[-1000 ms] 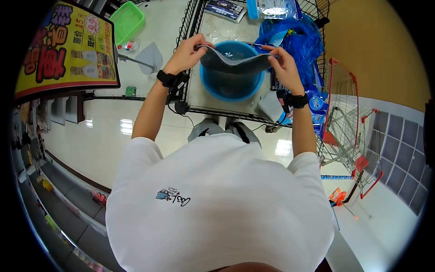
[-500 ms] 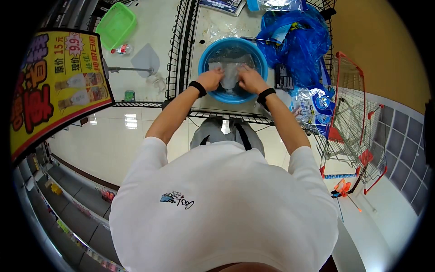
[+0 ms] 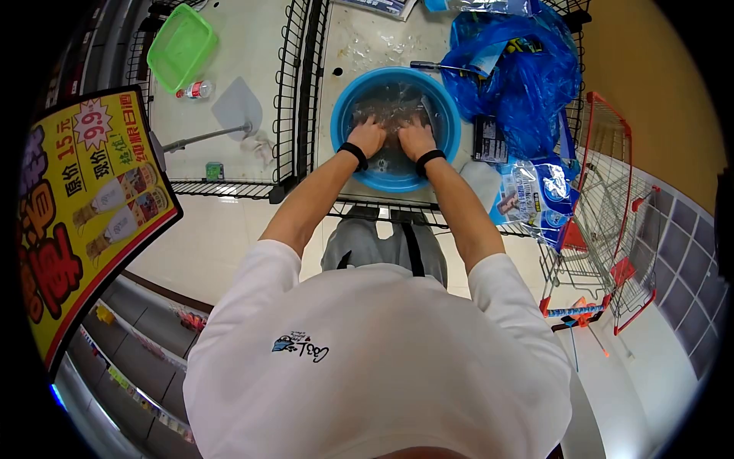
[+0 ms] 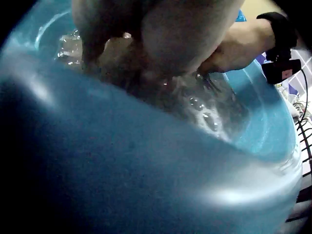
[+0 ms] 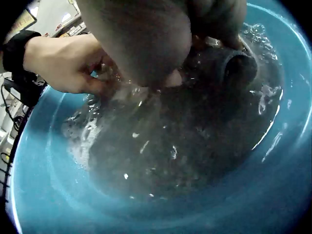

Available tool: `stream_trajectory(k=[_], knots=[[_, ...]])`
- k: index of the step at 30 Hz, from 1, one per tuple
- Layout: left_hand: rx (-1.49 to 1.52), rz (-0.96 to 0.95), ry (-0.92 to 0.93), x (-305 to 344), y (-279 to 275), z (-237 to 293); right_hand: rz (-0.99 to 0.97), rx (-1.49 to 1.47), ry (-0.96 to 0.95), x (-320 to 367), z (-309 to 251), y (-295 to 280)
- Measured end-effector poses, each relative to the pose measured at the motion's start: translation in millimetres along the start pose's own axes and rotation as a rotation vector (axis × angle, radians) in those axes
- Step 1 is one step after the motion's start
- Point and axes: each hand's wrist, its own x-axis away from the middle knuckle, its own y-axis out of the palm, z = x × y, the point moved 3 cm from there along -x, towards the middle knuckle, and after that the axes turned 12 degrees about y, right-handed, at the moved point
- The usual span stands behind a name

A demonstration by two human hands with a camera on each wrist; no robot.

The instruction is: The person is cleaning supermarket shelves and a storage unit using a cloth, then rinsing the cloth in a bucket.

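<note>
A round blue basin (image 3: 451,145) holds murky, foamy water. Both the left hand (image 3: 368,138) and the right hand (image 3: 417,140) reach into it side by side, with their fingertips under the surface. In the right wrist view, a dark grey cloth (image 5: 249,66) rises at a curled edge, and the right hand (image 5: 146,39) grips it there. Opposite, the left hand (image 5: 68,63) bends its fingers down into the water; what they touch is hidden. The left wrist view shows the left hand (image 4: 180,39) above the near basin wall (image 4: 146,156).
Right of the basin lie a blue plastic bag (image 3: 527,69), a dark box (image 3: 489,139) and a blue-white package (image 3: 535,191). A wire rack edge (image 3: 294,99) divides off a green tray (image 3: 182,47), a bottle (image 3: 197,90) and a scraper (image 3: 238,107). A shopping cart (image 3: 604,199) stands right.
The grey cloth, first stretched between both hands above the basin, has gone down into the water and is mostly submerged. Both hands have lowered into the basin and come closer together.
</note>
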Motion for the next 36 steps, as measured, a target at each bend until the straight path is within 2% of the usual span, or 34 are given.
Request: stream_trajectory(k=[5,8,11,13,15,17,21,25,27,31,33,36], knots=[[0.144,0.140,-0.029,-9.4,-17.4,-1.2,0.094,-0.097,0.025,-0.2,-2.2,-11.0],[0.217,0.100,-0.093,-5.6,-28.8,4.6,0.061,-0.182,0.027,4.4,3.4,-13.7],[0.220,0.092,-0.041,3.1,-31.9,8.4,0.001,-0.175,-0.079,11.1,8.3,-11.2],[0.217,-0.005,0.033,9.9,-31.0,9.5,-0.046,-0.219,-0.168,17.8,9.7,-14.5],[0.209,-0.057,0.062,16.8,-30.5,7.0,-0.076,-0.265,-0.123,27.9,14.3,-23.4],[0.200,-0.103,0.094,26.2,-40.5,8.4,-0.190,-0.269,-0.144,34.7,21.0,-25.6],[0.336,-0.123,0.150,51.4,-73.7,7.3,-0.113,-0.447,-0.229,59.4,35.5,-55.4],[0.325,0.005,0.171,74.3,-90.7,-1.8,-0.029,-0.564,-0.169,87.4,50.2,-90.3],[0.493,0.123,0.151,87.1,-107.8,-2.9,-0.030,-0.601,-0.171,92.5,58.6,-91.2],[0.450,0.243,0.128,110.2,-134.9,-3.3,0.117,-0.686,-0.219,116.0,63.4,-118.9],[0.452,0.303,0.127,118.9,-139.6,-5.6,0.154,-0.688,-0.164,126.9,63.4,-134.5],[0.557,0.439,0.079,134.4,-163.5,-2.9,0.243,-0.758,-0.217,142.1,59.7,-151.0]])
